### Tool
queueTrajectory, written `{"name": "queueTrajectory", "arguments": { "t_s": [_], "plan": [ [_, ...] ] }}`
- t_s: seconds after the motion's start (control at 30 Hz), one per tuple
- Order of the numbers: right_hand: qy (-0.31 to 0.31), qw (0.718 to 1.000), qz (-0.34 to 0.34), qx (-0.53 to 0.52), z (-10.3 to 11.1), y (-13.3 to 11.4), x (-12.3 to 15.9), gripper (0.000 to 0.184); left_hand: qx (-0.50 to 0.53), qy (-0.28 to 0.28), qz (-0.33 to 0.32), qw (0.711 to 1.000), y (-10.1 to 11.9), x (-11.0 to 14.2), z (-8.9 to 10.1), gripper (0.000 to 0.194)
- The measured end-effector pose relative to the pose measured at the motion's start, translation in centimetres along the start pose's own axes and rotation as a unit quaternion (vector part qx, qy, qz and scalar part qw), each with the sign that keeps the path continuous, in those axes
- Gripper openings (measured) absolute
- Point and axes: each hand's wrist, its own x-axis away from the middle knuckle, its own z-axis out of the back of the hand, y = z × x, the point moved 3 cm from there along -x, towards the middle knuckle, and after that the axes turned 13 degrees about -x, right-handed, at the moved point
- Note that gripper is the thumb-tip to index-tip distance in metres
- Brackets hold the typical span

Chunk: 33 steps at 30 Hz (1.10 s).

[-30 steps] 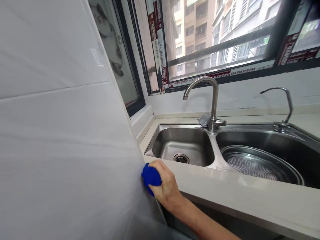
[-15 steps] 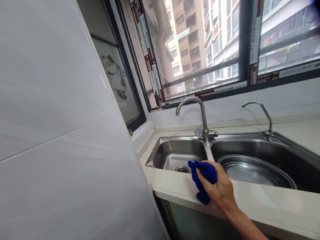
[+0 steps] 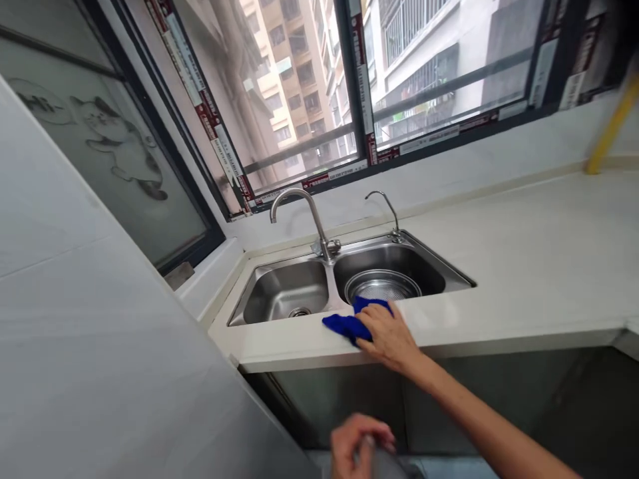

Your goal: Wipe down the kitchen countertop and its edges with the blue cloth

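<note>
A crumpled blue cloth point(image 3: 349, 327) lies on the pale strip of counter in front of the sink, with my right hand point(image 3: 392, 332) closed over it and pressing it down. Part of the cloth bunches up behind my fingers near the edge of the right basin. Low in the picture, in front of the cabinet, my left hand point(image 3: 352, 444) shows with curled fingers. It is blurred, a grey shape lies right beside it, and I cannot make out what it holds. The double steel sink point(image 3: 331, 286) sits just beyond the cloth.
An oval steel drainer basket point(image 3: 382, 285) rests in the right basin. A tall faucet point(image 3: 314, 219) and a thin small faucet point(image 3: 389, 207) stand behind the basins. White tiled wall point(image 3: 100, 332) closes off the left. A yellow pole-like thing point(image 3: 612, 130) stands at the far right.
My view has swung right and shows more counter. My right hand has brought the cloth from above the counter's front edge down flat onto it. My left hand has come into view.
</note>
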Motion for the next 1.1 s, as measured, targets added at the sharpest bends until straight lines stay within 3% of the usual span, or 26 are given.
{"name": "queueTrajectory", "arguments": {
  "t_s": [0.07,0.13,0.23,0.37,0.5,0.63,0.73,0.9,1.1],
  "plan": [
    [0.016,0.999,-0.030,0.037,2.8,4.1,1.8,0.032,-0.130,0.079,-0.108,0.982,3.2,-2.3,2.7,0.040],
    [0.025,0.994,-0.069,0.082,6.1,8.7,3.9,0.034,-0.206,0.142,-0.140,0.958,5.8,-5.0,4.9,0.035],
    [0.042,0.975,-0.148,0.162,11.4,15.5,7.4,0.040,-0.368,0.151,-0.160,0.904,8.2,-9.7,6.6,0.038],
    [0.081,0.931,-0.253,0.250,17.7,22.4,11.8,0.047,-0.594,0.067,-0.071,0.799,7.7,-15.1,7.5,0.048],
    [0.119,0.890,-0.326,0.296,20.4,24.5,13.7,0.046,-0.617,0.035,0.018,0.786,5.8,-17.1,8.4,0.057],
    [0.110,0.871,-0.353,0.324,19.8,22.3,12.7,0.047,-0.669,-0.006,0.038,0.743,5.3,-17.2,7.9,0.064],
    [0.095,0.881,-0.342,0.312,17.5,19.0,10.5,0.047,-0.696,-0.025,0.041,0.717,5.4,-17.3,7.5,0.069],
    [0.053,0.941,-0.248,0.225,10.3,11.3,4.5,0.044,-0.699,-0.025,0.031,0.714,5.6,-17.3,7.3,0.070],
    [0.001,0.987,-0.141,0.080,0.6,-0.5,-0.8,0.045,-0.691,-0.019,0.027,0.722,5.5,-17.3,7.3,0.064]
  ]
}}
